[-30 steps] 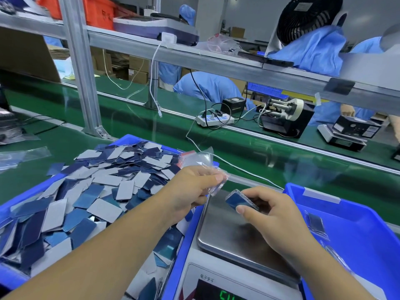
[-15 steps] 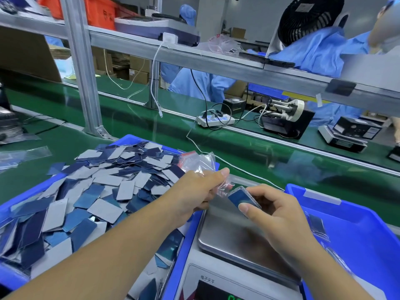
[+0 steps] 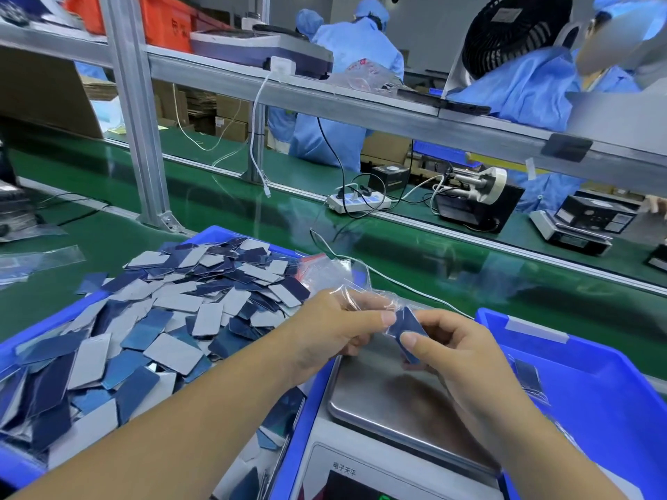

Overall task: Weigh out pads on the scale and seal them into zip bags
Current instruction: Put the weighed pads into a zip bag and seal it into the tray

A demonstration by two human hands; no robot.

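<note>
Bagging is the step in hand. Head view: left hand (image 3: 335,330) pinches the mouth of a clear zip bag (image 3: 355,295); right hand (image 3: 465,359) pinches a small stack of pads (image 3: 409,328) at that mouth, above the bare scale (image 3: 389,402) pan. Loose pads fill the left bin (image 3: 220,234). Next move likely calls for holding the mouth open while sliding the stack in, then sealing. Scale panel writing: "电子天平".
</note>
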